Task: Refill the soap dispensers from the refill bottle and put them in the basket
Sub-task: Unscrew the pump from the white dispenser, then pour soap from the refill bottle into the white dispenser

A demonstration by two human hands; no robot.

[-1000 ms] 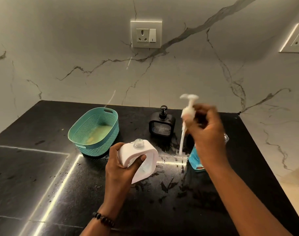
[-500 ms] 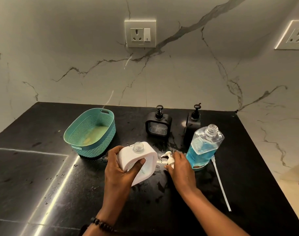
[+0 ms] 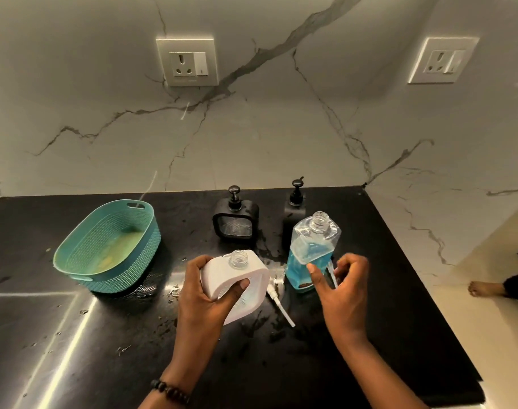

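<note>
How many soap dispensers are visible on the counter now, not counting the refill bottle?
3. A white dispenser, its pump off, is held in the left hand. A black dispenser stands near the back wall. A second black dispenser stands right of it, partly hidden behind the refill bottle.

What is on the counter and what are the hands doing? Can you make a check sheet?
Surface: black counter, wet spots and streaks near the middle.
Job's things: white dispenser tilted, neck open, no pump; refill bottle uncapped, partly full of blue soap; two black dispensers at the back with pumps on; teal basket holds no dispenser.
Clutter: white pump lying on the counter between dispenser and bottle.
Hands: left hand grips the white dispenser; right hand by the refill bottle, fingers curled, grip unclear.
Cables: nothing seen.
Surroundings: marble wall with two sockets; another person's hand at the right edge.
</note>
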